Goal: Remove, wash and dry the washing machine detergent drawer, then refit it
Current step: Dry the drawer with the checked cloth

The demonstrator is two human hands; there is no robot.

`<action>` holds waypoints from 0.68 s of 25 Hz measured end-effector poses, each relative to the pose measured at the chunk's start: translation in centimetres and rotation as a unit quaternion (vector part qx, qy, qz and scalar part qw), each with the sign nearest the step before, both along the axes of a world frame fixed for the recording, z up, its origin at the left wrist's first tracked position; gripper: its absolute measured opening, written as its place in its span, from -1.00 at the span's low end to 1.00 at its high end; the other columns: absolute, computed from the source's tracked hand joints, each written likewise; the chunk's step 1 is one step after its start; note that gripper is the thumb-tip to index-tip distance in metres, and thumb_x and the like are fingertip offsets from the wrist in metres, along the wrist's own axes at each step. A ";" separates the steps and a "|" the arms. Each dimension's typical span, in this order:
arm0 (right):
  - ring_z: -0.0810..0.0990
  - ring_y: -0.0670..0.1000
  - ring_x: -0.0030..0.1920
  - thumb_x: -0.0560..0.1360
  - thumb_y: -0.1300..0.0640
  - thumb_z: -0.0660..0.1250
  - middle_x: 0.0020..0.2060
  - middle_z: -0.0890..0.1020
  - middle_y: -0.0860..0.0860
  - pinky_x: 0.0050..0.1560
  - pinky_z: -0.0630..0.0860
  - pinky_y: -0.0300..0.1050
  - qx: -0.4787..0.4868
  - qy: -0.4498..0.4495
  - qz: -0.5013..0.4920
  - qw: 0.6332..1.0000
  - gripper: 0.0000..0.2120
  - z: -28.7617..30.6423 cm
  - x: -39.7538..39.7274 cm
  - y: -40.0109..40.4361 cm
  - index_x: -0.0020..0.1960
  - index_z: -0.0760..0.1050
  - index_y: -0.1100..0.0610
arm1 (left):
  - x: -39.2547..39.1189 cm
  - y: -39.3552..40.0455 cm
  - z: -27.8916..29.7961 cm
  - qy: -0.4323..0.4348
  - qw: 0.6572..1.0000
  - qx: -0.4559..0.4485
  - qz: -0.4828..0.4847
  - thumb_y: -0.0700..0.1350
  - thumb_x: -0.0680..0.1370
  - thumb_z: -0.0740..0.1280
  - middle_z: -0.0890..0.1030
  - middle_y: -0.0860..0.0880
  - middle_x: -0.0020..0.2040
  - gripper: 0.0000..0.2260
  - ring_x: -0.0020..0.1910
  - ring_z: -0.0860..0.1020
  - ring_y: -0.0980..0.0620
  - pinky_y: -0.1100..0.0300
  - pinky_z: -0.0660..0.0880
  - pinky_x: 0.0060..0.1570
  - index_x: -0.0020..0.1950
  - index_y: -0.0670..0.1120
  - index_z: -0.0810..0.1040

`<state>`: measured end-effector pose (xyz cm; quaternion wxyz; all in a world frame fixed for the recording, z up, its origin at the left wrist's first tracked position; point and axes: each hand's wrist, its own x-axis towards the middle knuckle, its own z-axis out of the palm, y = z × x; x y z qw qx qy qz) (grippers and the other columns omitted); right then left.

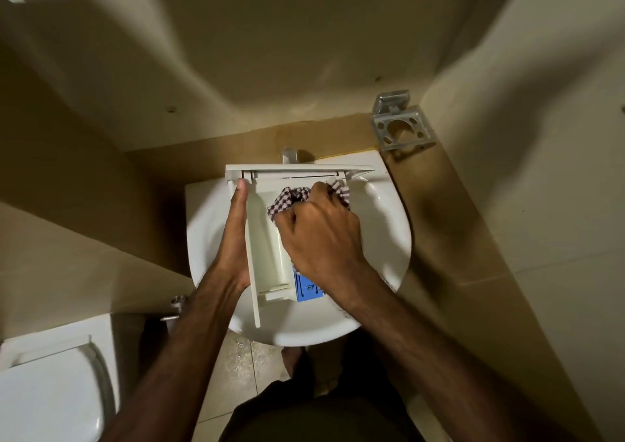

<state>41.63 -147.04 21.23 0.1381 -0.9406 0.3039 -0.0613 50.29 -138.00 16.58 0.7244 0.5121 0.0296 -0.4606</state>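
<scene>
Fingers of the right hand (321,235) bunched a checked cloth (287,198) inside the detergent drawer (263,238); the left hand (235,231) gripped its side over the washbasin (382,238).

A white ceramic wash basin (389,238), rounded at its front rim, is fixed against the beige tiled wall. A white plastic detergent drawer (267,265) with a blue insert is positioned over its bowl; contact cannot be confirmed.

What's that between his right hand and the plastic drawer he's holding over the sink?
A checked cloth. The right hand grips it bunched and presses it into the drawer, which the left hand steadies, as the head view shows.
</scene>
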 end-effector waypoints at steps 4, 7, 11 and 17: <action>0.70 0.18 0.04 0.60 0.26 0.34 0.11 0.66 0.17 -0.13 0.51 -0.03 0.033 0.100 -0.019 0.994 -0.85 1.0 1.2 -0.9 0.14 0.62 0.21 | -1.2 -0.4 0.8 -0.001 1.000 0.014 -0.023 0.33 0.65 0.02 0.75 -0.04 0.09 -0.43 0.07 0.72 0.01 0.17 0.67 -0.09 0.07 0.10 0.78; 0.71 0.13 0.08 0.54 0.20 0.47 0.07 0.69 0.10 -0.11 0.52 -0.05 0.033 0.093 -0.059 0.993 -0.69 0.9 1.7 -1.1 0.25 0.52 0.19 | -1.0 -0.2 0.3 -0.002 1.000 0.027 -0.002 0.40 0.60 0.12 0.71 -0.08 0.22 -0.43 0.20 0.68 -0.06 0.04 0.63 0.16 0.29 0.06 0.67; 0.54 0.10 0.26 0.53 -0.27 0.37 0.21 0.63 0.02 0.09 0.45 -0.01 0.058 0.016 -0.062 0.996 -0.54 0.1 0.0 -0.6 0.22 0.61 0.04 | -0.3 0.4 -0.8 0.022 0.999 0.016 0.023 0.45 0.57 0.13 0.65 -0.19 0.29 -0.30 0.24 0.65 -0.17 -0.07 0.59 0.20 0.41 -0.04 0.58; 0.56 0.12 0.30 0.41 -0.39 0.42 0.29 0.59 0.02 0.23 0.53 0.03 0.212 0.005 -0.149 0.966 -0.26 -0.5 -2.8 -0.6 0.41 0.46 0.05 | -0.1 0.6 -0.5 0.035 0.999 0.007 0.022 0.41 0.60 0.09 0.69 -0.19 0.22 -0.37 0.15 0.70 -0.14 0.03 0.67 -0.06 0.26 -0.02 0.69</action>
